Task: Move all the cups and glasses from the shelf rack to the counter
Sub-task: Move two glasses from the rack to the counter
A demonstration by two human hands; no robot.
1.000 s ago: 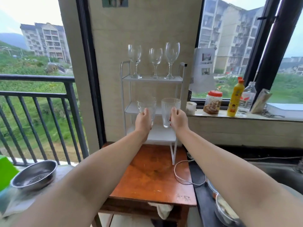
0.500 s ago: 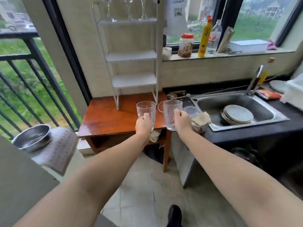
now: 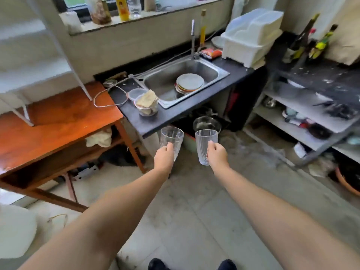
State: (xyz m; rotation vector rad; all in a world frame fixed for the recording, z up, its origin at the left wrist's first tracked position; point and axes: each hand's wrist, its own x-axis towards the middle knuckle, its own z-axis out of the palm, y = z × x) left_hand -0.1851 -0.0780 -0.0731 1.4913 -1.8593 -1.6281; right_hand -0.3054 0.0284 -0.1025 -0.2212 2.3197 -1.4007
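clear ribbed glass [image 3: 206, 147], patterned clear tumbler [image 3: 171, 138]

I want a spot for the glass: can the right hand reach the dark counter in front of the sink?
Probably yes: the right hand holds its clear ribbed glass just below the dark counter's bare front edge.

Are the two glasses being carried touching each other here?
Apart. The head view shows floor plainly visible between the left glass, gripped by the left hand, and the right glass, gripped by the right hand.
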